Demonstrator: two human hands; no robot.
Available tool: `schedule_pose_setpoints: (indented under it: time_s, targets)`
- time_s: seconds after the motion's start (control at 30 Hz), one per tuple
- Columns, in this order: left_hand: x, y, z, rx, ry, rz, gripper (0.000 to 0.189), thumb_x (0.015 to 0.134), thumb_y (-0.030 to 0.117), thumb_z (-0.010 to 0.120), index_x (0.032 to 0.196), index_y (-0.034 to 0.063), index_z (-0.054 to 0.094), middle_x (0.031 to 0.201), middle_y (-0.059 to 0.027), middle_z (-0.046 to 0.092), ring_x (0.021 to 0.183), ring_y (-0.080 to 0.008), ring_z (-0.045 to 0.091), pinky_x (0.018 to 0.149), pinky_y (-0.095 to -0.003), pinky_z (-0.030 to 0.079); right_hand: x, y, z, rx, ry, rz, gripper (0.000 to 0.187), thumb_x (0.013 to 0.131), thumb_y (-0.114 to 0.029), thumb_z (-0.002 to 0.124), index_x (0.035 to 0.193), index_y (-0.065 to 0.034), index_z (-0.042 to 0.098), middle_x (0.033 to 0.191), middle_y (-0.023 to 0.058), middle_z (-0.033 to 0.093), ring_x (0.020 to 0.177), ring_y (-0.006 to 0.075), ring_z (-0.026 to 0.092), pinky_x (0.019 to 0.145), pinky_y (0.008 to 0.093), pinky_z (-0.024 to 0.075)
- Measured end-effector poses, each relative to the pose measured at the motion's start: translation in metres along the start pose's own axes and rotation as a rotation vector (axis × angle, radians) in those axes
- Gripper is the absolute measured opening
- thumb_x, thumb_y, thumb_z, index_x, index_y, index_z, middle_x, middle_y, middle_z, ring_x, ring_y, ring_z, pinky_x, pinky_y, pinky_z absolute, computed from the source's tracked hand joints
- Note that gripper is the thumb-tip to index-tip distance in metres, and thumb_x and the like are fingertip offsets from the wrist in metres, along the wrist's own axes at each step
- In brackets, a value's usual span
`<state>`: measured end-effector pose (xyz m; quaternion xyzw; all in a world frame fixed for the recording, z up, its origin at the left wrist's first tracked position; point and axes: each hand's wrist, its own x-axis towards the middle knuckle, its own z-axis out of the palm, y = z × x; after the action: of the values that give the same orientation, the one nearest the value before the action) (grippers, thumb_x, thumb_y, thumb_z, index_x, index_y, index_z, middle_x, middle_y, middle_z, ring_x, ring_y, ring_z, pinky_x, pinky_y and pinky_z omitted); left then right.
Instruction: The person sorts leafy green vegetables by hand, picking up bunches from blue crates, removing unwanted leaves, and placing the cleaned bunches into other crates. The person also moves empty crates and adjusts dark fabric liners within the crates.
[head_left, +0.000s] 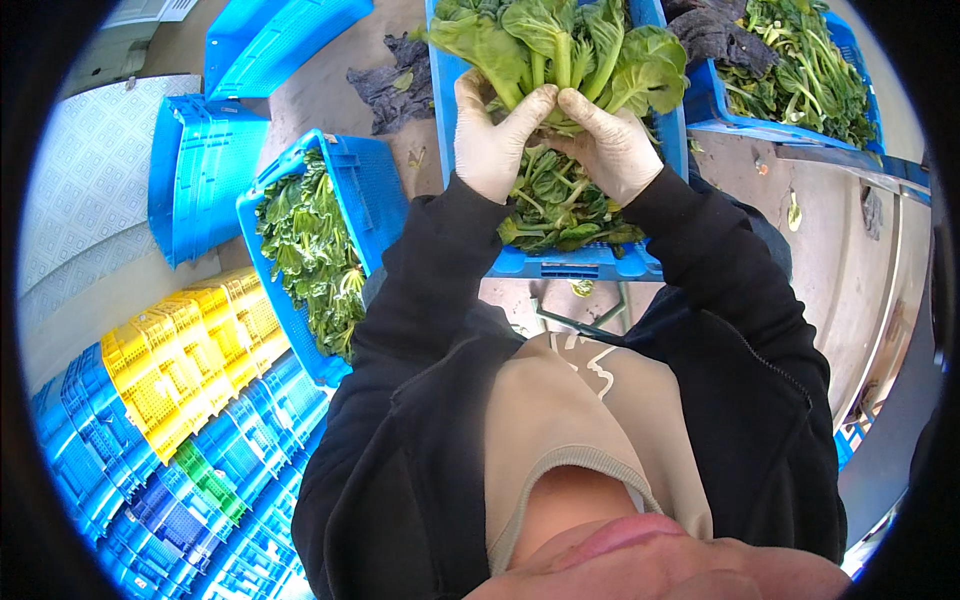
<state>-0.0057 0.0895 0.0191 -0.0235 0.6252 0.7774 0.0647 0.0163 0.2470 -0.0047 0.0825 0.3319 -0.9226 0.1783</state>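
Note:
Both of my hands wear thin white gloves with brownish stains. My left hand (491, 139) and my right hand (615, 142) grip the base of a leafy green vegetable head (562, 45) from its two sides, the thumbs almost touching. Its broad leaves fan out away from me. The head is held above a blue plastic crate (444, 82) that stands before me. Loose green leaves and stems (562, 202) lie in the near part of this crate, below my hands. The fingers behind the stems are partly hidden.
At left, a tilted blue crate (382, 169) holds leafy greens. More greens fill a crate (780, 131) at the upper right, with dark cloth on it. Empty blue crates (210, 165) and stacked yellow crates (195, 337) stand further left. A dark cloth (394, 86) lies on the floor.

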Motion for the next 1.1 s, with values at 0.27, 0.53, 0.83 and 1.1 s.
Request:
schedule_pose_setpoints:
  time_s: [0.27,0.53,0.83,1.1]
  targets:
    - [0.006,0.004,-0.007,-0.082,-0.083,0.043,0.051,0.085,0.001,0.079,0.126,-0.0004,0.051,0.120,-0.0111,0.065,0.105,-0.0188,0.066,0.090,-0.0316,0.055,0.004,-0.002,-0.008,-0.256,0.049,-0.224,0.036,0.091,-0.021,0.077,0.121,-0.0018,0.069,0.117,0.0084,0.071,0.101,0.0163,0.068,0.091,0.0336,0.0545]
    - [-0.006,-0.007,-0.017,0.135,-0.105,0.065,0.035,0.099,0.021,0.067,0.128,0.0024,0.063,0.133,-0.0091,0.062,0.116,-0.0173,0.062,0.101,-0.0345,0.048,0.003,-0.006,0.013,-0.164,0.211,-0.253,0.038,0.091,-0.024,0.076,0.122,-0.0032,0.066,0.112,0.0045,0.070,0.092,0.0138,0.066,0.081,0.0297,0.0537]
    - [-0.010,-0.032,0.004,-0.371,-0.163,-0.020,0.024,0.094,0.013,0.070,0.114,0.0021,0.062,0.109,-0.0080,0.068,0.094,-0.0170,0.066,0.084,-0.0314,0.055,0.017,-0.001,0.011,0.086,0.467,-0.143,0.034,0.090,-0.032,0.076,0.106,-0.0028,0.067,0.096,0.0039,0.069,0.081,0.0139,0.065,0.070,0.0316,0.0525]
    - [-0.008,-0.048,0.007,-0.348,-0.207,-0.042,0.022,0.099,0.015,0.061,0.116,0.0003,0.061,0.107,-0.0109,0.065,0.094,-0.0218,0.066,0.085,-0.0340,0.055,0.028,0.002,-0.009,-0.072,0.534,-0.223,0.038,0.090,-0.030,0.076,0.109,0.0014,0.066,0.092,0.0079,0.070,0.074,0.0147,0.065,0.067,0.0315,0.0522]
